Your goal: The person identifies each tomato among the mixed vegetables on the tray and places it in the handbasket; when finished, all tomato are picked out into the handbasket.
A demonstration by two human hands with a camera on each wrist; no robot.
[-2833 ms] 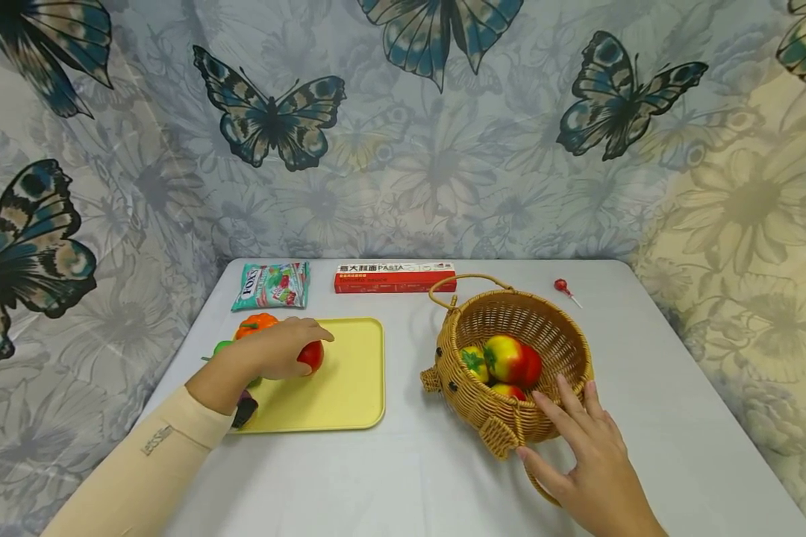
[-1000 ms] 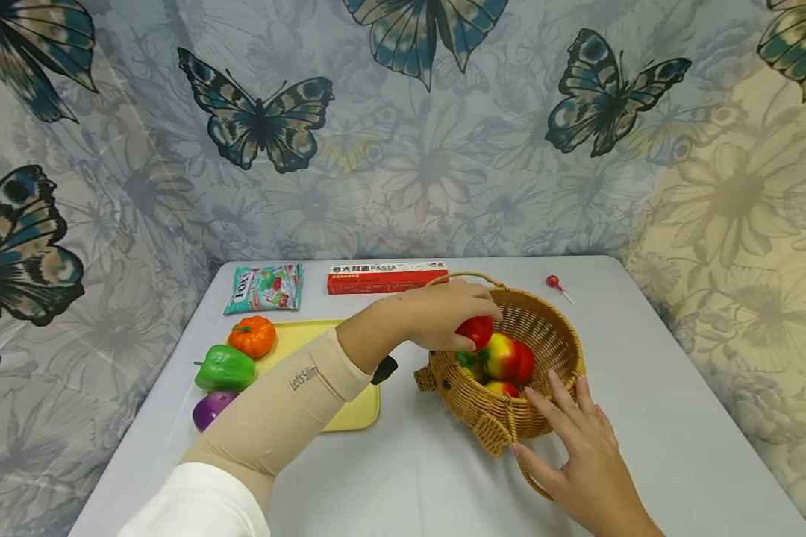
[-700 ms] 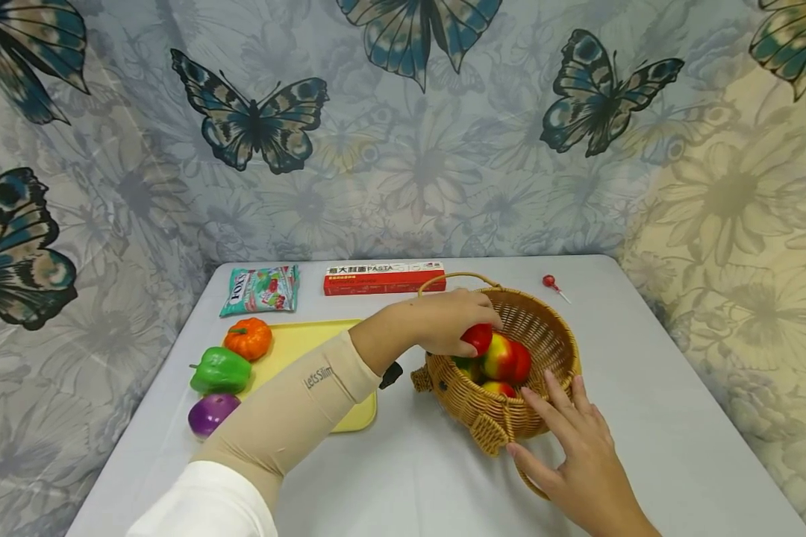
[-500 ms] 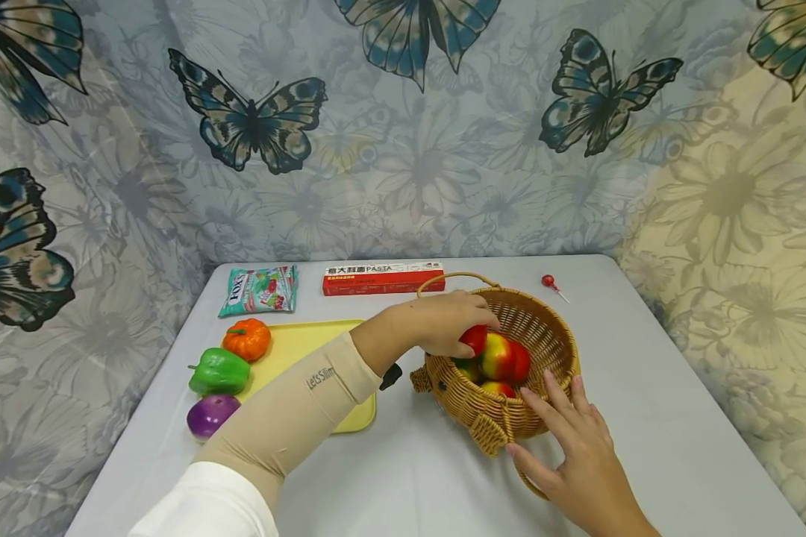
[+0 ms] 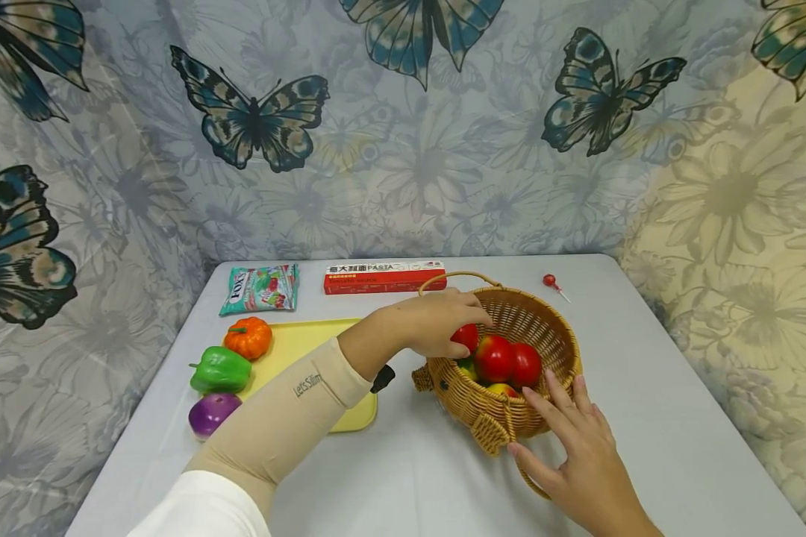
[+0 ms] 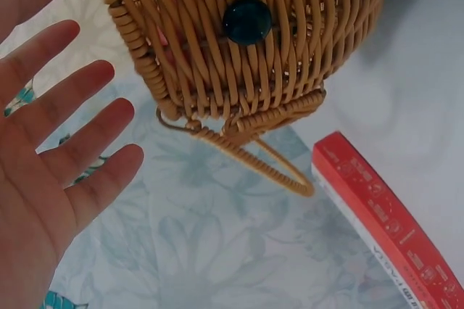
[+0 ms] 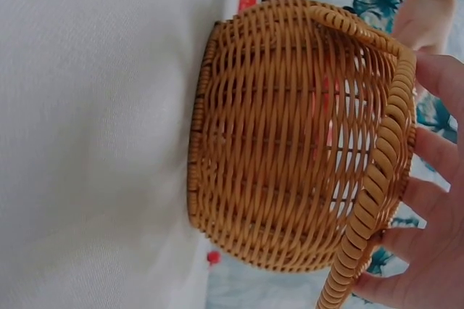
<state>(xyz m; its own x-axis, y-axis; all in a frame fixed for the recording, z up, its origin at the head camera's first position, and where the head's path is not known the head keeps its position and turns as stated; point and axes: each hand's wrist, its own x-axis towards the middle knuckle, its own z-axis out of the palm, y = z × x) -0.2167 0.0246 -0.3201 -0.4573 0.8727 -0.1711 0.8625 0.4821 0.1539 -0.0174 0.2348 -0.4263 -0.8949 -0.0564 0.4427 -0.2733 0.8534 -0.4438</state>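
A fish-shaped wicker basket (image 5: 460, 406) stands right of centre. My left hand (image 5: 443, 322) is over its left rim, just above a red fruit (image 5: 466, 335) partly hidden by the fingers. In the left wrist view the left fingers (image 6: 94, 124) are spread, with nothing in them. Two red apples (image 5: 494, 358) lie beside each other inside the basket. A yellow-red fruit (image 5: 504, 389) and a yellow-green one (image 5: 468, 367) show only partly below. My right hand (image 5: 587, 455) rests its extended fingertips on the basket's near right rim, beside the hanging handle (image 7: 377, 171).
At left, an orange pumpkin (image 5: 248, 338), a green pepper (image 5: 219, 371) and a purple vegetable (image 5: 213, 415) lie by the yellow tray (image 5: 309, 335). Behind are a candy bag (image 5: 262, 289), a red pasta box (image 5: 384, 279) and a lollipop (image 5: 550, 280).
My left hand carried a red fruit from the tray to the basket, then drew slightly left with its fingers off it. Inside, the fruits shifted. The right hand stayed on the rim.
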